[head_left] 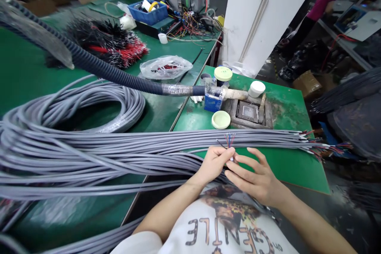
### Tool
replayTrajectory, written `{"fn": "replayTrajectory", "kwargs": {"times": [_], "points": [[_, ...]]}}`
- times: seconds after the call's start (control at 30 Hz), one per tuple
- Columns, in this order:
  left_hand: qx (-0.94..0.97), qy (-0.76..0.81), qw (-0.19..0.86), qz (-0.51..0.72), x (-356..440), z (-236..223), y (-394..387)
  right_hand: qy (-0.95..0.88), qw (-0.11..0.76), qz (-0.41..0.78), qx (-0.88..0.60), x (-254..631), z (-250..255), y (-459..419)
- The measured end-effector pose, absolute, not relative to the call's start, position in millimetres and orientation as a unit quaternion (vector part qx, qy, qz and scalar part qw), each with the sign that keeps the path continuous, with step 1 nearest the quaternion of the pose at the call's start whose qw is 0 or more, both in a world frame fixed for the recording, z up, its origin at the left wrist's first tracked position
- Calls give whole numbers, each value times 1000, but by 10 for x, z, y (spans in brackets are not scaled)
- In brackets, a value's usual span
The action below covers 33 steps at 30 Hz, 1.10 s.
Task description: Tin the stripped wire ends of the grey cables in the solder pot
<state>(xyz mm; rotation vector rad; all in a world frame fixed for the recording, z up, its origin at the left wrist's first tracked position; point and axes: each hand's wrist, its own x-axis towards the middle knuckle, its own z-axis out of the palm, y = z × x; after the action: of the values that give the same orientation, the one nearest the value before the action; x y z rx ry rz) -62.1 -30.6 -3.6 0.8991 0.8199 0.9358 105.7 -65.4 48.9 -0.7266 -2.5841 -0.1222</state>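
While the rest of the bench lies crowded with cable, the person bends to one cable end (231, 158), held in front of the chest at the near side of the grey cable bundle (166, 139). The left hand (214, 162) has it pinched between thumb and forefinger, so that the thin coloured wires (229, 140) fan upward, presumably to keep each strand apart and easy to see. The right hand (259, 175) comes in from the other side, fingers spread and slightly bent, the nearest tips beside the cable end; whether they grip it, I cannot tell. The bundle runs lengthwise across both green tabletops, its stripped ends (315, 145) gathered towards the right, probably so they sit within reach together. A ribbed hose (119, 75) crosses above the left table, its nozzle (236, 94) seemingly propped on a small blue box (212, 103) to aim over the square metal block (249, 112). Around that block stand a white tub (256, 88), whose contents I cannot make out, a jar (223, 74) topped by a pale yellow lid, and a shallow pale dish (221, 120). Farther left, a clear plastic bag (166, 66) shows red and dark pieces inside, and a blue basket (151, 16) holds a yellow ring-shaped roll (153, 6) among other clutter.
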Motion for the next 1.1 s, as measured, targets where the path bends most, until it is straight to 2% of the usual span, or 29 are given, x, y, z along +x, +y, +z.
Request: {"fn": "replayTrajectory", "kwargs": {"times": [0.4, 0.53, 0.67, 0.77, 0.93, 1.0, 1.1], "points": [[399, 322, 749, 420, -640, -68, -344, -933, 227, -39, -276, 1058, 392, -711], [472, 338, 700, 416, -604, -68, -347, -932, 212, -29, -293, 1020, 348, -738], [615, 315, 639, 339, -474, -59, -301, -927, 158, -17, -341, 1131, 339, -865], [720, 298, 556, 290, -359, -84, -216, -891, 78, -20, -447, 1571, 320, -1145], [858, 315, 319, 252, -159, -214, -33, -722, -120, -6, -681, 2624, 221, -1973], [886, 329, 237, 222, -36, -260, 8, -676, -108, 37, -728, 2795, 185, -2178], [904, 356, 153, 184, 171, -284, 30, -664, 14, 160, -731, 2619, 115, -2135]]}}
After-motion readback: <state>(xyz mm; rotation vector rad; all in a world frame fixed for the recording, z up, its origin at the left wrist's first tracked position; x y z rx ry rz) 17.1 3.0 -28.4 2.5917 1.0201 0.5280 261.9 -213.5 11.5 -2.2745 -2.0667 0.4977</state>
